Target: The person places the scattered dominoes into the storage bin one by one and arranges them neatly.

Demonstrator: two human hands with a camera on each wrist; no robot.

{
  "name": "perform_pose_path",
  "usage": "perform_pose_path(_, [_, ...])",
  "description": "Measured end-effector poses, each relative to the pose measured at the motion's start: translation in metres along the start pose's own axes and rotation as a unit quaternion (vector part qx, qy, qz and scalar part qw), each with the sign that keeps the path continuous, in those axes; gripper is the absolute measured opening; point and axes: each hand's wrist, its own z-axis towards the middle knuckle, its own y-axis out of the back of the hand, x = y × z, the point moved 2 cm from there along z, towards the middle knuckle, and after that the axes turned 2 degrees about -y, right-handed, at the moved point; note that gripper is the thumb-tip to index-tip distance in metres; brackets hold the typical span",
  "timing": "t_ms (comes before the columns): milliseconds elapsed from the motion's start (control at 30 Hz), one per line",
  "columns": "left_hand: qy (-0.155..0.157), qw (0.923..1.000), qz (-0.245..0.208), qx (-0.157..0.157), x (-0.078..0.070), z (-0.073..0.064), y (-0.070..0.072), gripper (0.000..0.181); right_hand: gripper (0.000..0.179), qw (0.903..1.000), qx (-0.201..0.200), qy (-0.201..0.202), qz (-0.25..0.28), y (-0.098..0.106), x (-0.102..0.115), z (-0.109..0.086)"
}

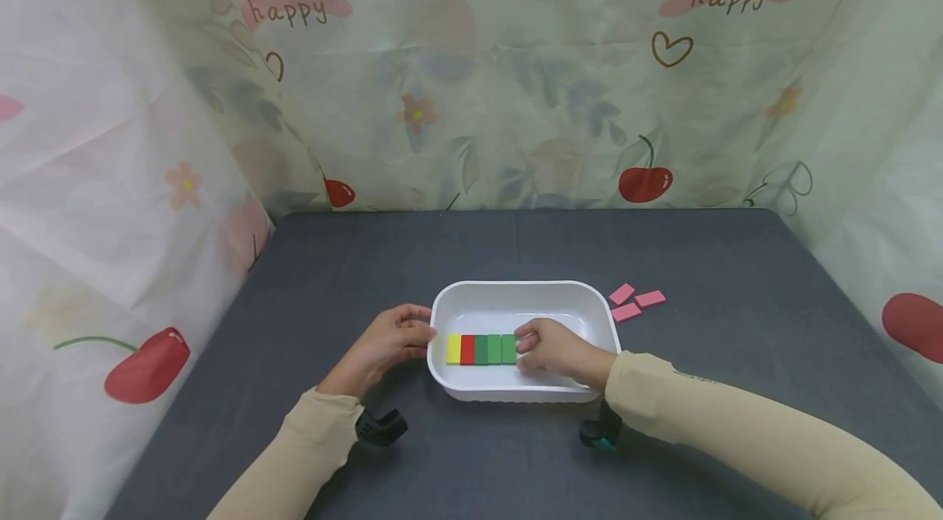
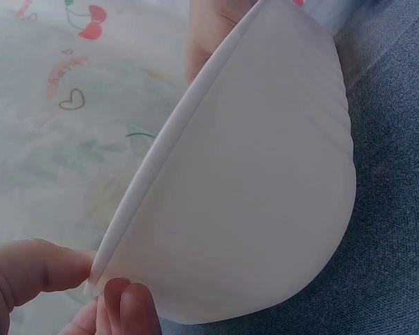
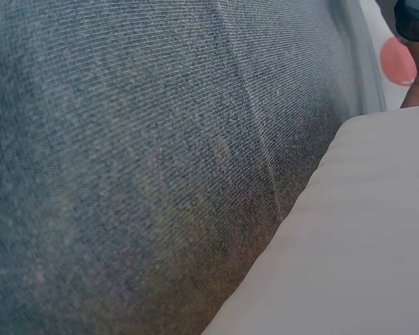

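Observation:
A white plastic tray with rounded corners stands on the table. My left hand pinches its left rim; the left wrist view has the thumb on one side of the rim and curled fingers on the other. Inside the tray lies a straight row of flat coloured tiles: a yellow tile, a red tile and three green ones. My right hand reaches in over the right wall, its bent fingertips at the edge of the rightmost green tile. I cannot tell whether they pinch it.
Three pink tiles lie loose on the table just outside the tray's right end. The dark grey tabletop is enclosed by a patterned curtain behind and at both sides. A black wrist device is strapped to each arm.

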Motion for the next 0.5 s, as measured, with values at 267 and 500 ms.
perform_pose_path(267, [-0.003, 1.0000, -0.001, 0.000, 0.000, -0.001, 0.001, 0.037, 0.049, 1.0000, 0.000, -0.002, 0.001, -0.001, 0.000, 0.002])
perform_pose_path(500, [-0.004, 1.0000, 0.007, -0.003, -0.001, -0.002, 0.001, 0.037, 0.054, 0.9997, 0.019, 0.007, 0.016, 0.017, 0.007, -0.003])
